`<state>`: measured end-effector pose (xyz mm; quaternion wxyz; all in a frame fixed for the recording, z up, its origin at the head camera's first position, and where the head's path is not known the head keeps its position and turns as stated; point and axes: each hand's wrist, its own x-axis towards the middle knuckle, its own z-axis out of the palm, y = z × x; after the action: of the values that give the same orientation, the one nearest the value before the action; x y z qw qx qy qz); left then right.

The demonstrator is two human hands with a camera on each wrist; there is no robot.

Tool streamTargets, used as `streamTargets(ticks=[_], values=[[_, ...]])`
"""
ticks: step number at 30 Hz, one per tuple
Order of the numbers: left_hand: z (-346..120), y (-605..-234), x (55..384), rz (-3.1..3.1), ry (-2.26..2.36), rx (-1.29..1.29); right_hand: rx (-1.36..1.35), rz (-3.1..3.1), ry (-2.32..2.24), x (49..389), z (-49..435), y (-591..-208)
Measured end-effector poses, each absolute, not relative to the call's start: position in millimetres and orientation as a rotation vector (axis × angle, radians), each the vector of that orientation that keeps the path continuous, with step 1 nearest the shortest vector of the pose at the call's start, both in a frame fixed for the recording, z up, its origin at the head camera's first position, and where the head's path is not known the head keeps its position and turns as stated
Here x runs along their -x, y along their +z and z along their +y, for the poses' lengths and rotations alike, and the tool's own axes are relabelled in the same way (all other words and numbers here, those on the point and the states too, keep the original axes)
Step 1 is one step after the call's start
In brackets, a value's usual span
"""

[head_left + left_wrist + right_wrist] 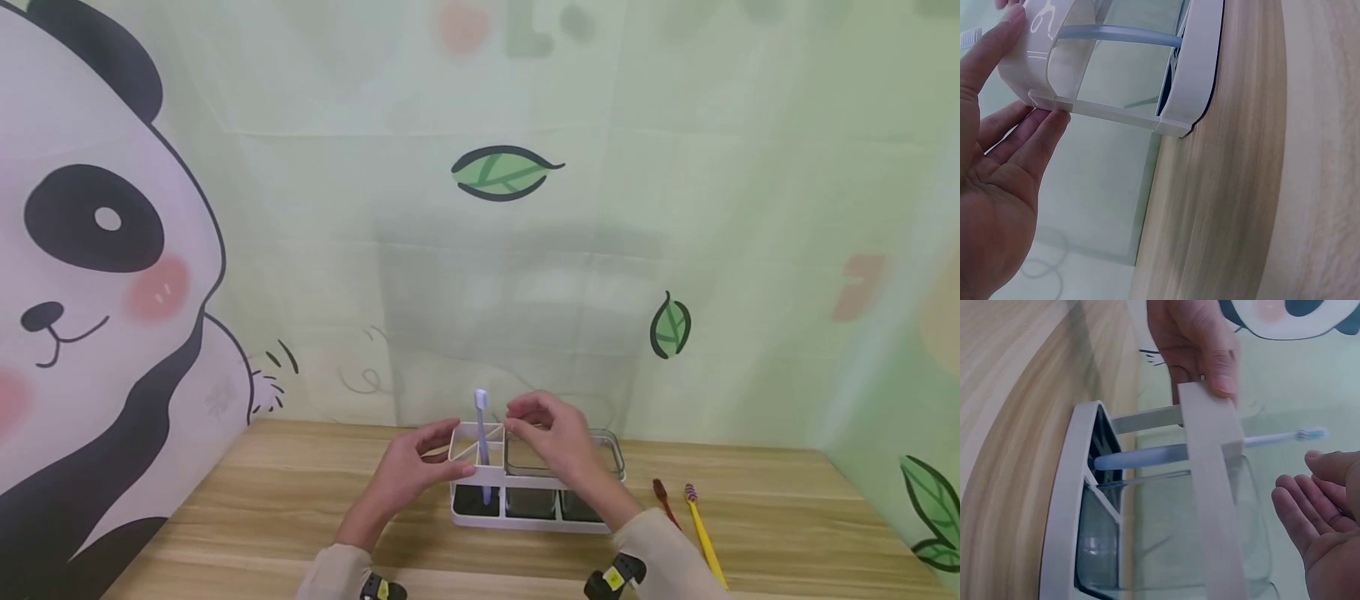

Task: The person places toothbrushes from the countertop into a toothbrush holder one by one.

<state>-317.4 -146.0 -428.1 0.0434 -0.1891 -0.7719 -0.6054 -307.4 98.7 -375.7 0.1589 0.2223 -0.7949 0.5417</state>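
A white toothbrush holder [525, 481] stands on the table, with a pale purple toothbrush [481, 417] upright in its left section, bristles up. My left hand [412, 458] grips the holder's left end: in the left wrist view the thumb lies on the upper rack's front and the fingertips touch its side. To the right of the brush, above the rack, is my right hand [558, 433]. Its fingers are loosely bent and hold nothing; the right wrist view shows them apart from the brush head. Clear cups [1097, 544] sit in the holder's other sections, partly behind my right forearm.
On the wooden table [322, 492], right of the holder, lie a dark red toothbrush [662, 495] and a yellow toothbrush [703, 533]. Behind the table hangs a pale green cloth [330, 208] printed with leaves and a panda.
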Motion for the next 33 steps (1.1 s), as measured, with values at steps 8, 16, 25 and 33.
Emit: streamTargets(ticks=[8,16,25,33], values=[[-146.2,-427.6,315.4,-2.351,-1.862,0.595,-0.560,-2.325,1.518,291.6,120.9,-366.7],[-145.7,-427.1,314.1,-2.338,-1.883,0.585,-0.547,-2.306,1.549,282.8,143.5,-362.6],[-145.9,-427.7,315.4,-2.335,-1.885,0.599,-0.516,-2.254,1.558,276.6,169.3,-361.8],[-145.1,-427.2,315.0,-2.333,-1.896,0.589,-0.447,-2.283,1.495,270.1,192.5,-362.8]])
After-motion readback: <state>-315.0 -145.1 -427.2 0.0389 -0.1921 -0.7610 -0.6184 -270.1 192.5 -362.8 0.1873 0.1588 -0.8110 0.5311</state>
